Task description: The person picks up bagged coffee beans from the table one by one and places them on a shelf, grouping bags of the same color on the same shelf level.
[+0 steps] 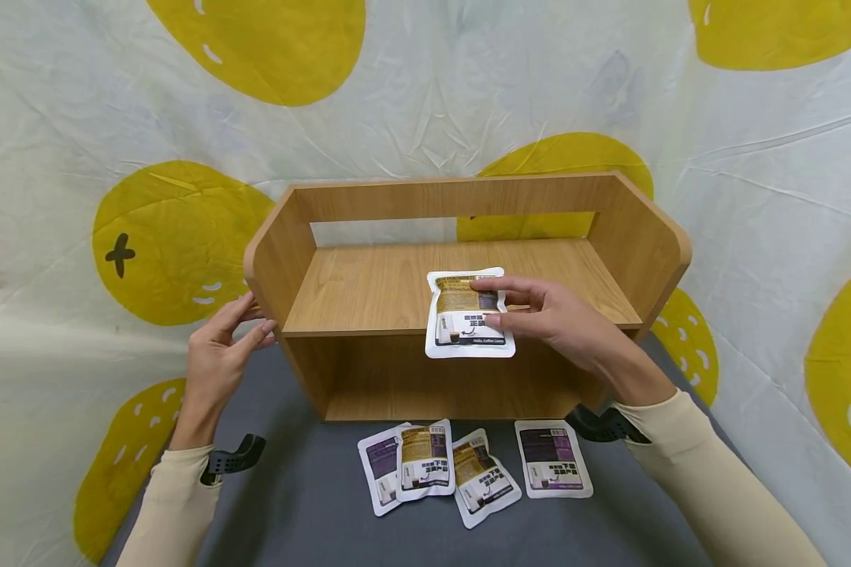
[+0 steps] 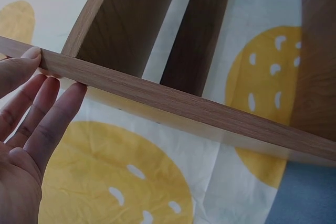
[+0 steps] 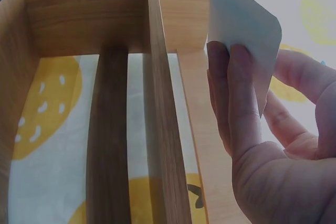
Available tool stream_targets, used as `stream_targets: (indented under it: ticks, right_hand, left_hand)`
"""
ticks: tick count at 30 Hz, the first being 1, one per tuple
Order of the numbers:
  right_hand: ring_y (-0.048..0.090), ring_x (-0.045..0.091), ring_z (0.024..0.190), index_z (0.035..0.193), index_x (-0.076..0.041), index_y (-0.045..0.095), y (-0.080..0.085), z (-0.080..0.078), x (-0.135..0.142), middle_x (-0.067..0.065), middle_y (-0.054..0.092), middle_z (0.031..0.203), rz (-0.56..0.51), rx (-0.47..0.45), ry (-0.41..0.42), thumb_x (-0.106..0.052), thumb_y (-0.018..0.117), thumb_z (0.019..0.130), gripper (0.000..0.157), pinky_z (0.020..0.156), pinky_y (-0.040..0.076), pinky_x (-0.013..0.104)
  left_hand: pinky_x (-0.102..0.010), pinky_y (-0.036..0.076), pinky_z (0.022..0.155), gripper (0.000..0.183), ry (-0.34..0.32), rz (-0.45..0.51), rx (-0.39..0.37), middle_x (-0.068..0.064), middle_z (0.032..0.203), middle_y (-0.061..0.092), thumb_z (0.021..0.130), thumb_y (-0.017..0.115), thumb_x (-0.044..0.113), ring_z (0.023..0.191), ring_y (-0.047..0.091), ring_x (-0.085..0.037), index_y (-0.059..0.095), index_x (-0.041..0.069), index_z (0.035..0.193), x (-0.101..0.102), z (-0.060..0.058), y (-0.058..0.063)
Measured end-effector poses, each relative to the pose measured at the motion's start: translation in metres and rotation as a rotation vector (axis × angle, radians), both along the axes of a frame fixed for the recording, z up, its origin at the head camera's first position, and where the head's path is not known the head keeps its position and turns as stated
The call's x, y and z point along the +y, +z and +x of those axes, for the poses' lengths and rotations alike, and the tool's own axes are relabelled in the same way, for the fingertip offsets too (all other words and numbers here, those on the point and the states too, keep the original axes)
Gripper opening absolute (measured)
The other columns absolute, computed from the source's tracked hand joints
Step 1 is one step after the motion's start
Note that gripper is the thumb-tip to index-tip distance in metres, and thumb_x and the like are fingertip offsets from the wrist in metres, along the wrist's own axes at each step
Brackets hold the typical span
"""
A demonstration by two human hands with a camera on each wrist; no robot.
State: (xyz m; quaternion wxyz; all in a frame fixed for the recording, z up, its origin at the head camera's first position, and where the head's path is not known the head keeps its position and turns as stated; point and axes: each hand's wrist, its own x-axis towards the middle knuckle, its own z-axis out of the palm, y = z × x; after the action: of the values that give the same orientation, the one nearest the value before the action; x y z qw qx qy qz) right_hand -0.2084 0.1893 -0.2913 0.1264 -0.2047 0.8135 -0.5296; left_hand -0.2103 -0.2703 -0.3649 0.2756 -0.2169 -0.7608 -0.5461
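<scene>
A two-tier wooden shelf (image 1: 425, 287) stands at the centre of the head view. My left hand (image 1: 216, 358) holds the front edge of its left side panel, thumb and fingertips on either side in the left wrist view. In my right hand (image 1: 556, 319) is a flat white-edged coffee packet (image 1: 457, 319) with a brown and gold label, pinched at its right side. This packet is in front of the middle board, upright with its printed face toward me. From the right wrist view, its plain pale back (image 3: 244, 17) shows with fingers against it.
On the grey table (image 1: 269, 504) before the shelf lie a purple packet (image 1: 383, 465), a gold packet (image 1: 425, 465) overlapping it, a tilted gold packet (image 1: 482, 480), and another purple packet (image 1: 553, 461). A pale cloth (image 1: 411, 134) with yellow shapes hangs behind.
</scene>
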Motion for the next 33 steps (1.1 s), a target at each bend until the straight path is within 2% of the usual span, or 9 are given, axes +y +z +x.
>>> stream_targets:
  ticks: [4,9,14,22,33]
  right_hand:
    - [0.062,0.029,0.108,0.145,-0.033,0.056,0.002,-0.006,-0.005,0.009,0.054,0.136,0.004,0.0,0.008,-0.034,0.071,0.096,0.051,0.095,0.053,0.034]
    - [0.064,0.03,0.104,0.144,-0.028,0.057,0.002,-0.017,-0.012,0.014,0.056,0.131,-0.028,0.003,0.016,-0.031,0.072,0.096,0.051,0.089,0.059,0.032]
    - [0.064,0.032,0.106,0.143,-0.027,0.059,0.003,-0.025,-0.019,0.015,0.054,0.135,-0.062,-0.011,0.025,-0.027,0.074,0.095,0.051,0.088,0.062,0.033]
    - [0.064,0.031,0.106,0.145,-0.027,0.057,0.008,-0.038,-0.03,0.014,0.054,0.137,-0.056,0.006,0.065,-0.025,0.074,0.095,0.053,0.088,0.062,0.032]
    - [0.064,0.033,0.109,0.144,-0.025,0.059,0.014,-0.05,-0.043,0.014,0.055,0.136,-0.073,-0.039,0.096,-0.021,0.076,0.093,0.054,0.09,0.062,0.034]
  left_hand:
    - [-0.024,0.062,0.075,0.066,0.008,-0.007,-0.002,-0.004,0.129,0.064,0.088,0.066,-0.018,0.109,0.065,-0.013,0.055,0.011,0.146,0.0,0.0,-0.001]
    - [-0.025,0.062,0.075,0.066,0.01,-0.012,-0.009,-0.005,0.127,0.064,0.088,0.066,-0.017,0.109,0.065,-0.014,0.056,0.012,0.146,0.0,0.0,-0.002]
    - [-0.025,0.062,0.076,0.064,-0.002,-0.007,-0.014,-0.005,0.126,0.064,0.089,0.066,-0.016,0.109,0.065,-0.015,0.056,0.011,0.146,0.0,-0.001,-0.002]
    - [-0.026,0.062,0.076,0.064,0.005,-0.006,-0.025,-0.005,0.125,0.064,0.089,0.066,-0.016,0.109,0.065,-0.015,0.056,0.012,0.146,-0.002,-0.001,-0.002]
    - [-0.026,0.062,0.075,0.063,0.015,-0.003,-0.035,-0.005,0.127,0.064,0.089,0.067,-0.015,0.109,0.065,-0.015,0.057,0.012,0.146,-0.004,-0.001,-0.001]
